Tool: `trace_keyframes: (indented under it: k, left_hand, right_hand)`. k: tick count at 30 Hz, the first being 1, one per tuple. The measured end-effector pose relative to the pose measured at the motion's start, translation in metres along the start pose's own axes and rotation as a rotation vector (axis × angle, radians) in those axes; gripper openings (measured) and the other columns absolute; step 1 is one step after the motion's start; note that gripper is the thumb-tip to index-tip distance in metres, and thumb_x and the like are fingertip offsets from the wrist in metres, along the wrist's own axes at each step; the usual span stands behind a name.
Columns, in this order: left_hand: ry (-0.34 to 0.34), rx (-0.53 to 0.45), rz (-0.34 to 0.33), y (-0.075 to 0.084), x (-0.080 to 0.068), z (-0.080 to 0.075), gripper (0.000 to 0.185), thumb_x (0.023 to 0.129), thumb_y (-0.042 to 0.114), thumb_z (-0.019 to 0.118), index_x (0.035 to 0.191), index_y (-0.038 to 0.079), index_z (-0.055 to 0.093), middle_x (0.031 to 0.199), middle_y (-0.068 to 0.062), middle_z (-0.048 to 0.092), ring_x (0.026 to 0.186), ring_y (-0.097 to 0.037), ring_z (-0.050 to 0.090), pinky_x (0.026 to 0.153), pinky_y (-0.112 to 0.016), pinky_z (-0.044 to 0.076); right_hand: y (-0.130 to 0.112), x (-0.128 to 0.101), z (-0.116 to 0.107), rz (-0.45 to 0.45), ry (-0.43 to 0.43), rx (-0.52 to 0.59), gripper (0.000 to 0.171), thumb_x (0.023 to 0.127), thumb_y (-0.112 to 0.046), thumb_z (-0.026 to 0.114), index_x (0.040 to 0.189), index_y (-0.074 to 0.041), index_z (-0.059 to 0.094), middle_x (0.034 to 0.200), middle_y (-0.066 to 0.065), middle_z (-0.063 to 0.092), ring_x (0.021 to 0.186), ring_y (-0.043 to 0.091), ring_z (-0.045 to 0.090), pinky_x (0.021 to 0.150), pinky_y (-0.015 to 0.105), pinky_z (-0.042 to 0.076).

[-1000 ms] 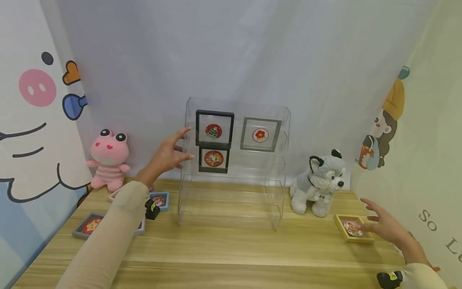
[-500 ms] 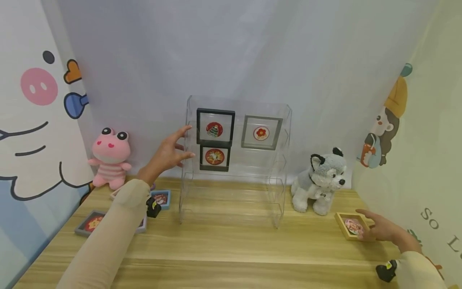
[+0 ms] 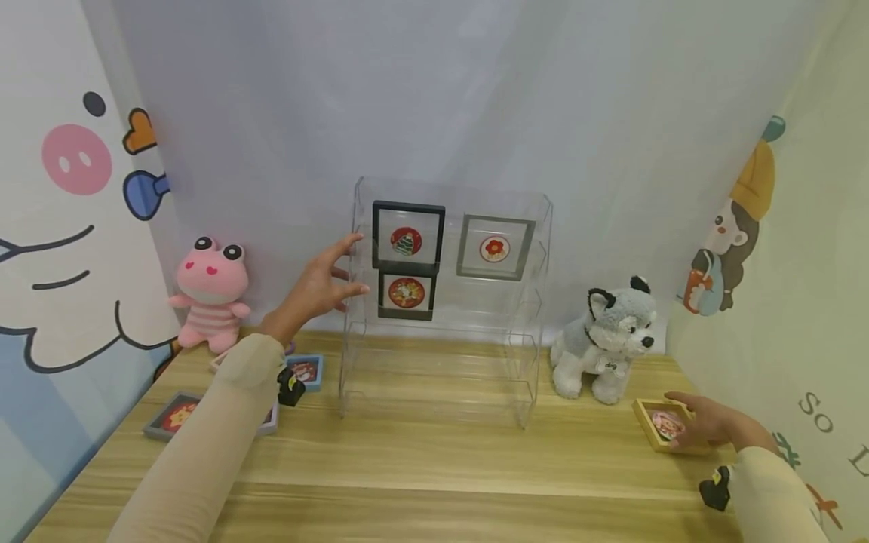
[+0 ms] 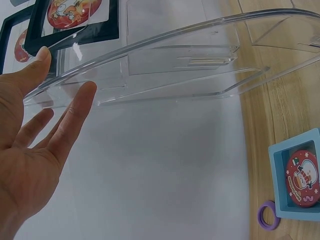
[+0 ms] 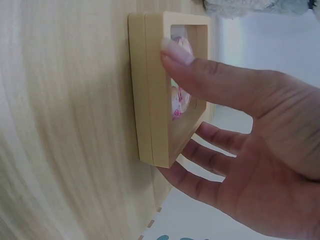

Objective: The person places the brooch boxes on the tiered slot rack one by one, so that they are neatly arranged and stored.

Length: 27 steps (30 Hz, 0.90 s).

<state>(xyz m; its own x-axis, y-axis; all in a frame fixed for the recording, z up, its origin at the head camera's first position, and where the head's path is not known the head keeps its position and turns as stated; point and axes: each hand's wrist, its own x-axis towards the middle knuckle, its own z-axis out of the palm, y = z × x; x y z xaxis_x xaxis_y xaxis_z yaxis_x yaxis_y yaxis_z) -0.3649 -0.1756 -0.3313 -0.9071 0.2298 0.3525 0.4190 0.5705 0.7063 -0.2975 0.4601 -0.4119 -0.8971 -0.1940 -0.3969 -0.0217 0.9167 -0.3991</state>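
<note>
A clear acrylic display rack (image 3: 448,347) stands mid-table. Two black-rimmed frames, one with a tree badge (image 3: 406,240) and one below it with an orange-red badge (image 3: 407,292), sit at its left. A grey frame (image 3: 497,247) is at its upper right. My left hand (image 3: 315,285) is at the rack's left side panel, thumb and fingers straight and spread about its edge. On the right, a yellow frame (image 5: 150,95) with a pinkish badge lies flat on the table. My right hand (image 5: 250,130) holds its right side, thumb on the rim, fingers along the outer edge.
A grey plush dog (image 3: 604,339) sits right of the rack, a pink plush frog (image 3: 212,290) at far left. A blue frame (image 4: 275,175), a purple ring (image 4: 261,216) and a grey frame with a yellow star badge (image 3: 158,424) lie near my left arm, which partly covers other frames.
My right hand has come down and leftward from above the yellow frame onto its right side. The left hand stays at the rack's side panel. The head view has shifted slightly.
</note>
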Motion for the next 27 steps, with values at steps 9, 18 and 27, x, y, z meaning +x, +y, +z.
trace_keyframes:
  k: [9, 18, 27]
  left_hand:
    - [-0.007, 0.002, -0.024, 0.000, 0.002, 0.000, 0.085, 0.081, 0.015, 0.071, 0.146, 0.036, 0.020, 0.148, -0.012, 0.026, 0.111, -0.041, 0.051, 0.051, -0.031, 0.056]
    - [-0.001, -0.012, -0.015, 0.000, 0.002, 0.000, 0.085, 0.080, 0.015, 0.072, 0.146, 0.035, 0.021, 0.148, -0.012, 0.027, 0.111, -0.041, 0.051, 0.051, -0.032, 0.056]
    - [0.008, -0.010, 0.006, -0.001, 0.001, -0.001, 0.085, 0.080, 0.016, 0.072, 0.146, 0.034, 0.021, 0.149, -0.013, 0.026, 0.110, -0.041, 0.052, 0.051, -0.032, 0.056]
  right_hand:
    - [0.003, 0.000, 0.001, 0.112, -0.100, 0.102, 0.100, 0.074, -0.032, 0.076, 0.141, 0.006, 0.011, 0.130, 0.053, 0.010, 0.119, 0.065, 0.022, 0.086, 0.062, 0.044]
    - [0.009, -0.003, 0.006, 0.053, -0.032, 0.169, 0.094, 0.073, -0.027, 0.078, 0.133, 0.007, 0.015, 0.111, 0.046, 0.032, 0.093, 0.036, 0.047, 0.073, 0.037, 0.050]
    - [0.012, -0.006, 0.011, 0.011, 0.082, 0.152, 0.092, 0.071, -0.027, 0.080, 0.128, 0.002, 0.014, 0.090, 0.021, 0.040, 0.067, 0.019, 0.045, 0.055, 0.028, 0.045]
